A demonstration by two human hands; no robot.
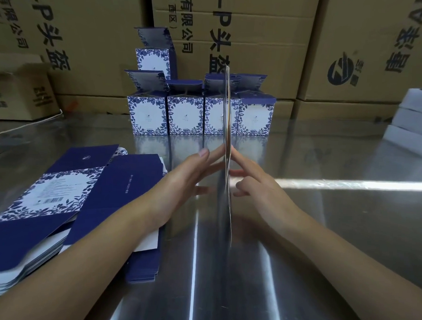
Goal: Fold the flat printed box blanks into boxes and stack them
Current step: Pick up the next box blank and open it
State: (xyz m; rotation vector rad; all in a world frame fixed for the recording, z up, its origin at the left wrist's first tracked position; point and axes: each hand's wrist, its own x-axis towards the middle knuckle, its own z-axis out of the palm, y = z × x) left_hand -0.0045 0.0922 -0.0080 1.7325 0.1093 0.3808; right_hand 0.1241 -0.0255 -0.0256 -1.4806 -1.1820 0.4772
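Flat blue-and-white printed card blank (227,121) stands edge-on just in front of the row of folded floral card boxes (185,115), pressed between straight fingers of left hand (187,180) and right hand (259,188); squeeze opposite creases evenly to pop it square.

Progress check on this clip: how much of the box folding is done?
Done: four folded boxes stand in a row at the back, a fifth box stacked above the leftmost, top flaps open. In hand: one flat blank held edge-on between left hand and right hand. Remaining: a pile of flat blanks on the left.
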